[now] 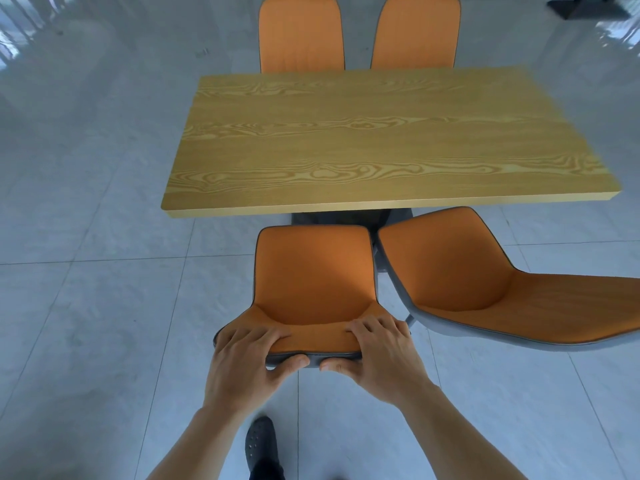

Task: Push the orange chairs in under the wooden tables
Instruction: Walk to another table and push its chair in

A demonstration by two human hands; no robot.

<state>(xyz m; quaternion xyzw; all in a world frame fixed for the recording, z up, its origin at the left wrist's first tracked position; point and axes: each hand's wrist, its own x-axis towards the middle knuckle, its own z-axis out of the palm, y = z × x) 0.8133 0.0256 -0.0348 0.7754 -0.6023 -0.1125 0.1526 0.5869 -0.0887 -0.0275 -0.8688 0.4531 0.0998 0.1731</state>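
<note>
Both hands are gripping the backrest top of the near orange chair (313,275): left hand (247,358) and right hand (379,351) are curling fingers over the front, thumbs on the grey back edge. Its seat is sitting just short of the wooden table (381,140) ahead of the hands. Second orange chair (485,278) is standing angled just right of the right hand. Two far chairs (301,32) are sitting beyond the table.

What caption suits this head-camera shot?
Both hands, left hand and right hand, grip an orange chair before the wooden table.
</note>
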